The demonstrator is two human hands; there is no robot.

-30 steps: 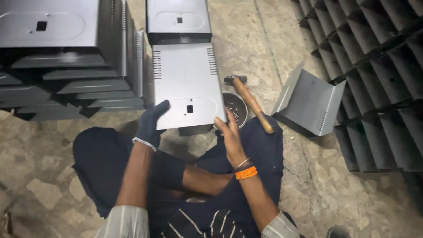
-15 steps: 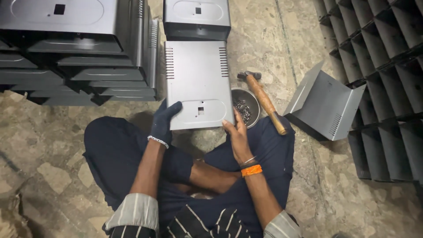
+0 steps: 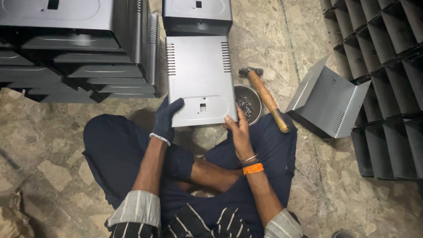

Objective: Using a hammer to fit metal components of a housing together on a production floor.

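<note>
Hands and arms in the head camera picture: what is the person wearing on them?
The left hand wears a dark blue glove, with a thin silvery chain bracelet at the wrist. The right hand is bare, with an orange band and a thin metal bangle above it. Both sleeves are grey-and-white striped, rolled up near the elbows.

This is a small metal-fabrication workshop where the work is done sitting on a worn stone floor (image 3: 335,185) rather than at a worktop. Stacks of identical grey sheet-metal covers (image 3: 75,57) fill the left side, and rows of bent metal housings (image 3: 387,66) stand on the right. A wooden-handled hammer (image 3: 266,99) and a small bowl of screws (image 3: 247,103) lie beside a vented grey panel (image 3: 200,79) on the floor.
</note>
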